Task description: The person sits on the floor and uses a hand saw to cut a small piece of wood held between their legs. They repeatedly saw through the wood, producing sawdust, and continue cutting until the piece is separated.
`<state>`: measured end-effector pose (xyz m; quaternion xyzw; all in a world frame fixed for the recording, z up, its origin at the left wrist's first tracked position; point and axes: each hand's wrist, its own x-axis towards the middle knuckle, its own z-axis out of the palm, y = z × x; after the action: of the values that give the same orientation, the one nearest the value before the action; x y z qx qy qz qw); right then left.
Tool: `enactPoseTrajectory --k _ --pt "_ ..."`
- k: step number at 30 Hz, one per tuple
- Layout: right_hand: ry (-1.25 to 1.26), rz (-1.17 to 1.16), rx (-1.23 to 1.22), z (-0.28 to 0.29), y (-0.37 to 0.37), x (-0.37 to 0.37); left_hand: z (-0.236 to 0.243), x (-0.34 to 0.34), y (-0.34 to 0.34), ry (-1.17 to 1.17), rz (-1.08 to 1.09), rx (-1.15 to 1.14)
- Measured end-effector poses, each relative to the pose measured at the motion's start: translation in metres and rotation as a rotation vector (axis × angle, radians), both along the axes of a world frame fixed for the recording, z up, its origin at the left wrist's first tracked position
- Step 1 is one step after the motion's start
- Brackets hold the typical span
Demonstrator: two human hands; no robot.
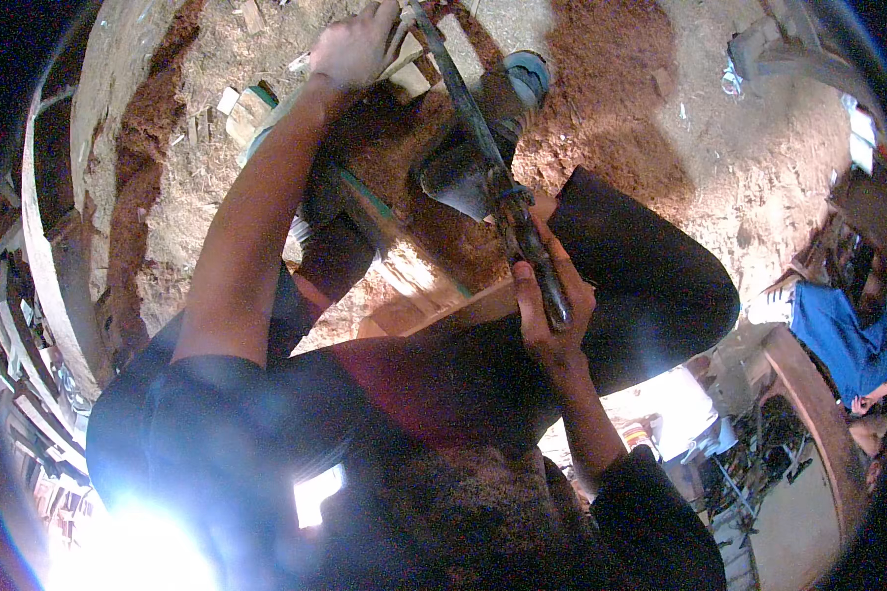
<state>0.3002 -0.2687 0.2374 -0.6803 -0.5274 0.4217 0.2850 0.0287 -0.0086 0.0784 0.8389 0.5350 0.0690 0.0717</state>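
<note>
A long, dark bar-shaped tool [460, 94] runs slantwise from the top edge down toward my lap, with a collar and a rounded, worn handle [532, 258] at the near end. My right hand [559, 305] is closed around that handle, thumb on its near side. Up at the top edge my left hand [350, 49] is closed beside the tool's far part; its fingertips are partly cut off, so what they grip is unclear. Below the tool, between my legs, lie a wooden board [453, 317] and a pale wooden piece with a green edge [409, 261].
Wood scraps [241, 113] and reddish sawdust [611, 108] cover the ground. A foot in a light blue sandal [527, 77] is beside the tool. At right are a blue cloth [838, 340] and a wooden-rimmed container [808, 394] near several tools. Timber is stacked at left.
</note>
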Motion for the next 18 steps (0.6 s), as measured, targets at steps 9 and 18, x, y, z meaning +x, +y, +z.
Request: enactPoseTrajectory --k 9,18 --pt "0.03 -0.006 -0.036 0.026 0.016 -0.014 -0.004 0.002 0.001 -0.024 0.079 -0.034" --pt "-0.087 0.027 -0.122 0.071 -0.028 0.011 0.007 0.013 0.003 0.078 0.093 -0.07"
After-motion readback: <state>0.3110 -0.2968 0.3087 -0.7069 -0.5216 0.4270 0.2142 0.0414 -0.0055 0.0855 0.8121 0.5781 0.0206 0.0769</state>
